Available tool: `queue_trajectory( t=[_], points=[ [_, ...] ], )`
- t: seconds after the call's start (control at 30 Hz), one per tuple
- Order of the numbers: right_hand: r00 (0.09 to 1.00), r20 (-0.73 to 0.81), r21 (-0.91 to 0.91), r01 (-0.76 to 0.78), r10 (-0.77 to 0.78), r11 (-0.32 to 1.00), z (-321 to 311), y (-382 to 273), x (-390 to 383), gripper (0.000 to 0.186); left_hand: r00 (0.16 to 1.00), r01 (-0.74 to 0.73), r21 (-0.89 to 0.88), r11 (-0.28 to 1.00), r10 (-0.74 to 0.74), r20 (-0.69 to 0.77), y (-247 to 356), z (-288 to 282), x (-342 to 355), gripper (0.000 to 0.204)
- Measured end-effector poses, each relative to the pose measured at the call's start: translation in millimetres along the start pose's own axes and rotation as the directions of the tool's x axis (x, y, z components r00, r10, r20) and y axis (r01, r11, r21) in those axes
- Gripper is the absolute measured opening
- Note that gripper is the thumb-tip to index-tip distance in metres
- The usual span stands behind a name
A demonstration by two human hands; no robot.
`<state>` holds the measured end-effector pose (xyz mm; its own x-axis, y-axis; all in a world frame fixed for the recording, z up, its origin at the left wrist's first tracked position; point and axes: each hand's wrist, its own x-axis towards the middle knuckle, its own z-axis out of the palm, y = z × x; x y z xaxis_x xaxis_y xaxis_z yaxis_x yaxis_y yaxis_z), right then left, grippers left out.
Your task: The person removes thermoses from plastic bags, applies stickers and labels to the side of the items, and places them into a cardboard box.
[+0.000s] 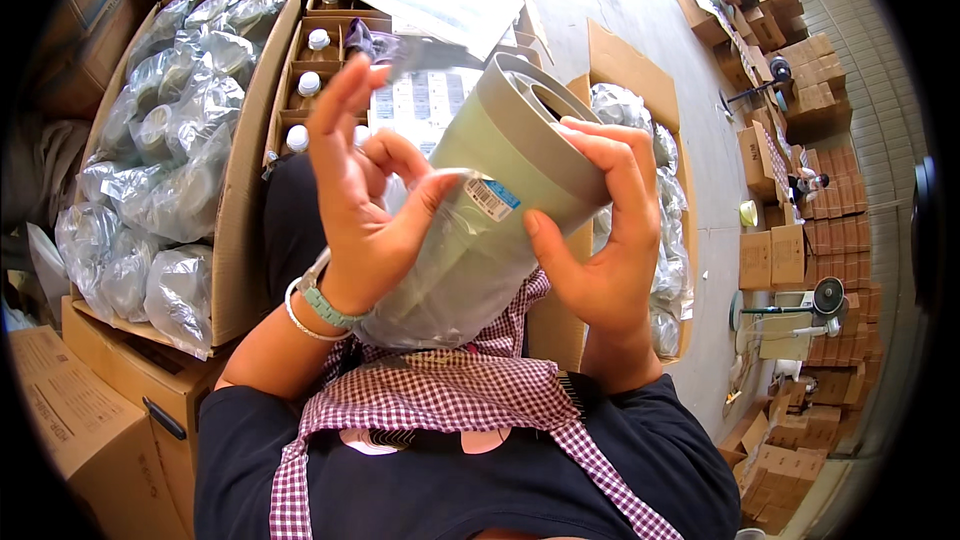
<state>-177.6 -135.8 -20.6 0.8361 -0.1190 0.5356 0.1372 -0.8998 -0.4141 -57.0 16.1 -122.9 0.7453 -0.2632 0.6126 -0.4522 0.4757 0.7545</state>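
Carton, left (255,180): open, stiff brown corrugated board, heaped with crinkled, glossy clear bags (190,120).

Carton, right (635,70): the same board, one flap raised, more clear bags inside.

Apron (430,385): checked cloth, maroon and white, rumpled across the lap.

Cylinder (480,140): pale grey-green, smooth-walled, a darker grey band about its round rim. It was in front of the person above the apron — tilted, rim end up and to the right.

Film (430,290): thin, clear, wrinkled, loose over the lower part of the cylinder.

Right hand (610,210): spread wide and holding the cylinder, fingers over the rim, thumb on the wall. To my eye, that steadying hold deserved to be firm but not squeezing.

Left hand (365,180): narrow, thumb and a bent finger close together beside the label; whether they pinched film I could not tell. The step looked like handling that edge — best done slowly, kept taut, smoothed outward against creases.

Label (493,198): small, flat, blue and white, barcoded.
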Motion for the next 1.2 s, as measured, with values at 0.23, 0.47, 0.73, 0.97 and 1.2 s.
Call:
queue_trajectory(
  t=[0.23,0.47,0.73,0.97,1.2],
  points=[
    [0.999,0.042,0.021,0.022,-0.023,1.0,7.0,0.2,5.5,0.05,0.901,-0.422,0.253,0.871,0.433,0.011,-3.5,-12.9,3.9,0.089],
    [1.0,0.012,0.027,0.003,-0.003,1.0,6.3,0.0,4.0,0.051,0.843,-0.297,0.52,0.801,0.476,-0.251,-16.8,-38.1,28.7,0.091],
    [0.999,-0.039,-0.001,0.008,-0.008,1.0,13.5,-2.3,2.3,0.049,0.933,-0.037,0.857,0.514,-0.29,0.214,14.1,-57.8,12.0,0.101],
    [0.998,-0.016,-0.027,0.067,-0.068,0.997,15.1,-2.6,6.6,0.048,0.974,-0.184,0.775,0.604,0.218,0.062,26.8,-50.9,23.1,0.049],
    [0.997,-0.047,-0.028,0.067,-0.068,0.997,14.5,2.2,4.3,0.049,0.97,-0.241,0.546,0.802,0.218,0.107,11.7,-4.6,-2.0,0.04]
  ],
)
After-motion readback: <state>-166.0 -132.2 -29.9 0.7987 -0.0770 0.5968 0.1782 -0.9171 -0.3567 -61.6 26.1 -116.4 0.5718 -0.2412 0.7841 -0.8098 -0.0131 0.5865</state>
